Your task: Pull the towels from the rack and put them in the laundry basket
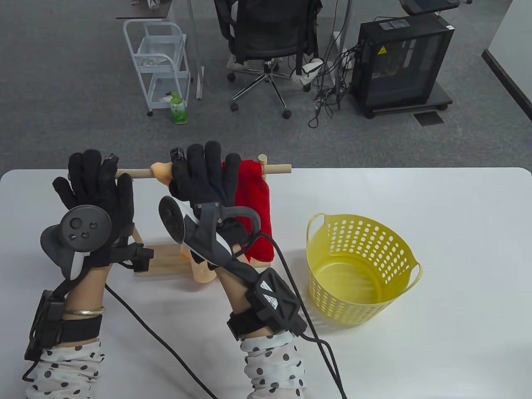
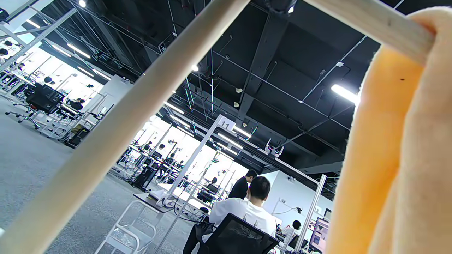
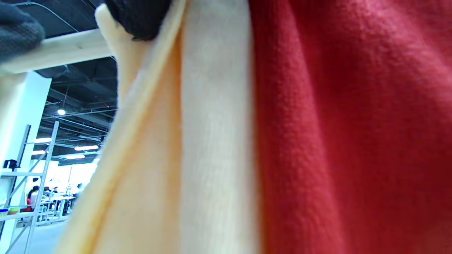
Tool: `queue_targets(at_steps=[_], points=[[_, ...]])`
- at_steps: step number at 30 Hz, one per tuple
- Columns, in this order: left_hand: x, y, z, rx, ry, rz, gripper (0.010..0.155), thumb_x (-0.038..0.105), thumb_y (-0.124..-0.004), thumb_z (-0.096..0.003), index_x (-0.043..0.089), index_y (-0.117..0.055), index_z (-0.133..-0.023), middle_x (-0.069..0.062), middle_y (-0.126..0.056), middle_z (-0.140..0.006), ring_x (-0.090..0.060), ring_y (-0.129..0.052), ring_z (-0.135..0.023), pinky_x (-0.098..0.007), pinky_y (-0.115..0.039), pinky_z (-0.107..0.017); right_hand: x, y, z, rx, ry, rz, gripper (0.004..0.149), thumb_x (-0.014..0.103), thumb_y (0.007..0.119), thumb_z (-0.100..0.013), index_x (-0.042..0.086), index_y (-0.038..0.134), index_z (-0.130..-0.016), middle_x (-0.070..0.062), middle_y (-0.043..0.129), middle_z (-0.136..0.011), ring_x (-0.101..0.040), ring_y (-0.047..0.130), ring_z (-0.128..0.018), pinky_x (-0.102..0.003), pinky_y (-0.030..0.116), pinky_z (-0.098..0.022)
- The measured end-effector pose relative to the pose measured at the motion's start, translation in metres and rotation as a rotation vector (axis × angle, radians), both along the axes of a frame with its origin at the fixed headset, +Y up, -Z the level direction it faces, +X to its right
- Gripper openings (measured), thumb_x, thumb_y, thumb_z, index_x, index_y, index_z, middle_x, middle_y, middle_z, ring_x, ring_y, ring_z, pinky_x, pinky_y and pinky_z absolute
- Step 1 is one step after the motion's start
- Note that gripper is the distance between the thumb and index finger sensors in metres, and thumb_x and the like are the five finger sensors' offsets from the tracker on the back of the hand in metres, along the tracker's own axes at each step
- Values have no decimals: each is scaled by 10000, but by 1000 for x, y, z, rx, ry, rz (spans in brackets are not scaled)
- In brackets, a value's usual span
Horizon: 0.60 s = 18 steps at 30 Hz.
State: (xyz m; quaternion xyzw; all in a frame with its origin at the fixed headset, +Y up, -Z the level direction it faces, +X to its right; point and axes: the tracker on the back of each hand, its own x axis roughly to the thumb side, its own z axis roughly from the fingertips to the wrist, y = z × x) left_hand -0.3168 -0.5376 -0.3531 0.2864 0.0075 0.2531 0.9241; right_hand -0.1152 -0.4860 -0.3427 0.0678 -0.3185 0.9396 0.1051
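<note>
A wooden towel rack point(image 1: 278, 168) stands at the table's far edge. A peach towel point(image 1: 161, 170) and a red towel point(image 1: 254, 195) hang side by side over its rod. My right hand point(image 1: 203, 170) lies with straight fingers over the peach towel at the rod. The right wrist view shows a black fingertip point(image 3: 137, 14) against the peach towel point(image 3: 169, 158), with the red towel point(image 3: 353, 134) beside it. My left hand point(image 1: 93, 174) is spread open at the rod's bare left end and holds nothing. The yellow perforated laundry basket point(image 1: 402, 253) stands to the right of the rack with nothing in it.
White table point(image 1: 457, 216) with glove cables point(image 1: 166, 345) trailing over its near part. On the floor beyond are a white trolley point(image 1: 160, 62), a green bottle point(image 1: 178, 109), an office chair point(image 1: 266, 37) and a computer tower point(image 1: 401, 62).
</note>
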Motion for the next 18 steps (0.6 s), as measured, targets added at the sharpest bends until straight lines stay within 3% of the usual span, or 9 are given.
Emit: queue_targets(at_steps=[5,18], points=[[0,0,-1,-1,1,3,597,566,-371,-680,281,-393,-1205,101,-166,-1312,-142,-2,-1241,-502,96,-871,-2,7,6,86,12,5,425,420,740,-577,367,780,-996,75,729,-1108,-223,603,-1111,-530,367,-859],[0,0,-1,-2,2,1,596,569,-368,-679,287,-390,-1203,102,-160,-1311,-142,0,-1240,-501,92,-873,12,27,24,95,106,-100,434,451,736,-574,378,770,-1001,58,788,-1042,-233,711,-1042,-535,421,-848]])
